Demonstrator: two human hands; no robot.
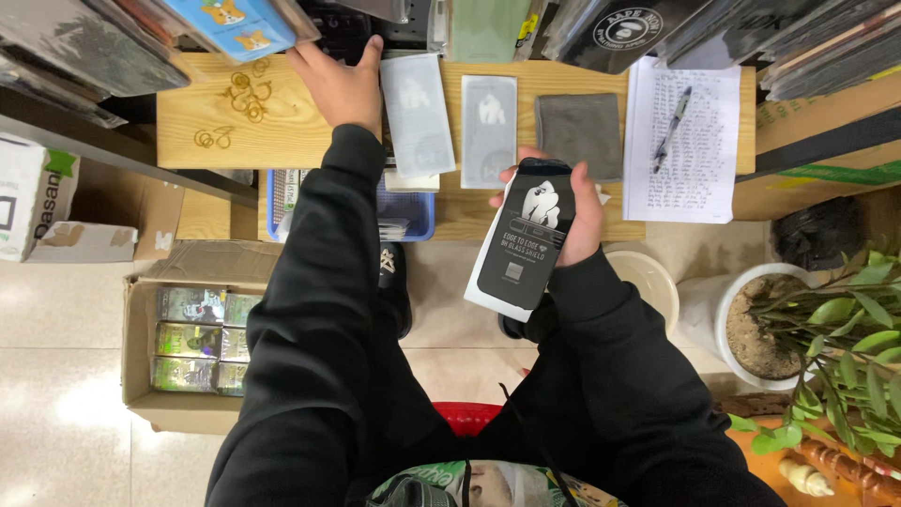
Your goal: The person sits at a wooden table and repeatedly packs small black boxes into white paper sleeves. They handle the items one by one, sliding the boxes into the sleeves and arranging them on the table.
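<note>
Right hand [574,218] grips a black flat packet [527,246] from its right edge, held above the wooden table's [197,113] near edge. Left hand [340,86], fingers spread, rests flat on the table's far side.

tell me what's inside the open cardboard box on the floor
The cardboard box holds rows of small shiny greenish packets, packed side by side. Anything beneath that top layer is covered, and the person's left sleeve hides the box's right edge.
</note>
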